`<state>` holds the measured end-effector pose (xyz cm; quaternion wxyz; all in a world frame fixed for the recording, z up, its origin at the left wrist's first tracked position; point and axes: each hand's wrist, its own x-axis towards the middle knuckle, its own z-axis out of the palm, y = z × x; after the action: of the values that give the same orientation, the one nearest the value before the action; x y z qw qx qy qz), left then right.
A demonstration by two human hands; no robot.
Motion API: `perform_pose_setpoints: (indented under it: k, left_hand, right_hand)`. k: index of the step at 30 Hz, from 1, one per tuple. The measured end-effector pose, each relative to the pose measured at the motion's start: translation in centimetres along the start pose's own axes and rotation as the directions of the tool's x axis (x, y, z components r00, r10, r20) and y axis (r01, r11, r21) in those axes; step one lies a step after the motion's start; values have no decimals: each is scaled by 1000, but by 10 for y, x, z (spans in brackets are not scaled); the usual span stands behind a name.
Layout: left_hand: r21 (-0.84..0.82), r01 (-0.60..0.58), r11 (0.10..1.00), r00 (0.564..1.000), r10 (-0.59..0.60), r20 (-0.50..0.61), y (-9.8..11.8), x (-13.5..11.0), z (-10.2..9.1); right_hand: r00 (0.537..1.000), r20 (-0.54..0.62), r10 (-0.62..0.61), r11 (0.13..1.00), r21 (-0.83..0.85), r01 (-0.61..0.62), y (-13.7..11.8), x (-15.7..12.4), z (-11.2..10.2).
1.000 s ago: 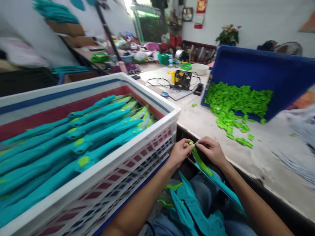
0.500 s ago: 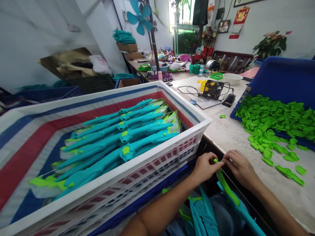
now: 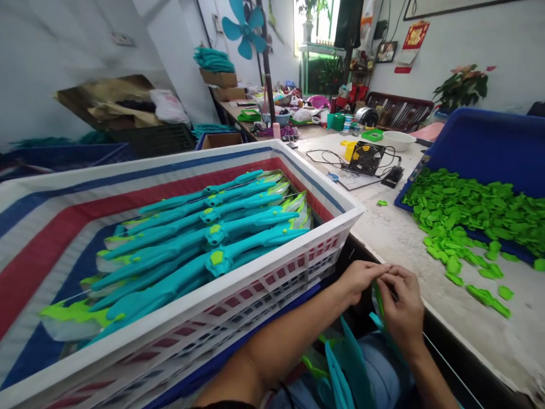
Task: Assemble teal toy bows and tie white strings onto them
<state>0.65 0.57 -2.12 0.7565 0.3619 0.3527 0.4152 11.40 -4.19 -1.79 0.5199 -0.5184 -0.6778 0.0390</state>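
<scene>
Pinching together at the counter's (image 3: pixel 400 238) edge, the left hand (image 3: pixel 360 279) and right hand (image 3: pixel 402 309) close on the green tip of a teal toy piece (image 3: pixel 378 301) held above the lap, apparently fitting a small part onto it. Finished teal pieces (image 3: pixel 204 250) fill the white crate (image 3: pixel 238 284) alongside; loose green clips (image 3: pixel 464 210) spill from a blue bin (image 3: pixel 485 150). Seating the part likely calls for firm fingertip pressure.

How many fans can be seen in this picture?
2: a teal standing fan on its pole at the back, and a small black fan lying on the table. Clutter may hide others.
</scene>
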Motion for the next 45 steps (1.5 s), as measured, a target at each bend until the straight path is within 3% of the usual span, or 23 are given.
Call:
perform_pose_setpoints:
  k: [1, 3, 5, 7, 8, 10, 12, 14, 20, 24, 27, 33, 37, 40, 42, 45]
  left_hand:
    - [4, 0, 1000, 1000, 0, -8, 4, -1, -2]
    - [177, -78, 981, 993, 92, -76, 10, -5, -5]
    - [453, -220, 864, 945, 304, -120, 16, -11, -8]
    - [591, -323, 739, 889, 451, -79, 19, -15, -9]
    - [577, -343, 741, 886, 459, -64, 19, -16, -9]
    - [437, -315, 842, 923, 379, -63, 18, -17, -7]
    - [266, -230, 936, 964, 256, -68, 16, -17, -4]
    - [173, -143, 975, 987, 154, -53, 17, -17, -2]
    - [131, -5, 991, 1000, 5, -2, 21, -17, -3]
    - [79, -30, 996, 987, 42, -156, 15, -15, 2]
    - [117, -73, 990, 977, 94, -190, 10, -12, 6]
    - [328, -233, 916, 962, 265, -58, 8, -8, 1]
    - [575, -392, 718, 907, 405, 113, 14, -10, -1]
    - [662, -449, 600, 871, 458, 176, 19, -11, 0]
    - [661, -428, 616, 885, 433, 170, 19, -11, 1]
    - [607, -383, 696, 914, 381, 141, 15, -12, 0]
  right_hand:
    - [1000, -20, 3, 1000, 9, -3, -6, -12, 8]
    - [995, -64, 71, 997, 41, -69, -7, -26, 17]
    - [981, -90, 174, 982, 88, -166, -2, -29, 20]
    - [958, -104, 267, 957, 147, -251, 2, -24, 20]
    - [945, -120, 305, 943, 175, -282, 3, -21, 20]
    - [917, -176, 357, 923, 218, -318, 1, -13, 21]
    - [897, -237, 373, 917, 239, -318, -3, -7, 21]
    - [896, -258, 360, 922, 243, -301, -6, -3, 21]
    - [939, -123, 320, 914, 300, -272, -2, -6, 21]
    - [945, -57, 323, 911, 288, -294, 2, -10, 20]
    - [965, -55, 255, 950, 203, -239, 3, -9, 14]
    - [996, 13, 86, 996, 26, -87, 9, 0, -2]
    - [987, 153, 37, 993, -116, -20, 13, 3, -10]
    - [966, 258, 23, 986, -163, 20, 14, 6, -13]
    - [971, 236, 22, 989, -147, 13, 13, 7, -14]
    - [993, 81, 80, 996, -40, -77, 10, 4, -11]
